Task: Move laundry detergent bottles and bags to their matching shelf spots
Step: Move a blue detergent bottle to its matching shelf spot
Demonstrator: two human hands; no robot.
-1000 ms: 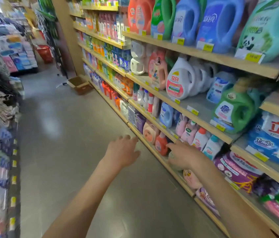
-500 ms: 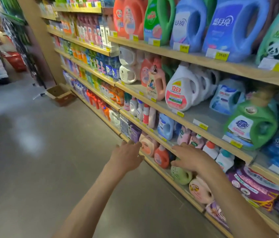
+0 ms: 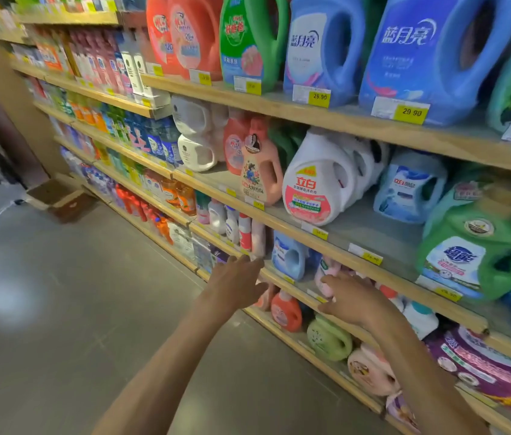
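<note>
Wooden shelves [image 3: 336, 246] full of detergent bottles run along my right. My left hand [image 3: 235, 285] hovers open at the edge of a low shelf, holding nothing. My right hand [image 3: 353, 298] reaches with spread fingers to a small pink bottle [image 3: 326, 271] on that shelf; whether it touches the bottle is unclear. A light blue bottle [image 3: 288, 259] stands just left of it. Below lie an orange bottle [image 3: 285, 310], a green bottle [image 3: 328, 339] and a pink bottle [image 3: 370, 370] on their sides. Purple bags [image 3: 480, 368] fill the lower right.
A white jug with a pink label [image 3: 317, 183] and a green jug [image 3: 477, 246] stand one shelf up, with bare shelf between them. Big blue jugs [image 3: 436, 54] sit above. An open cardboard box [image 3: 59, 197] rests on the grey aisle floor [image 3: 59, 309].
My view has swung right and closer to the shelves. Both hands rose from the bottom shelf level to the shelf above it, the right hand leaving the green bottle.
</note>
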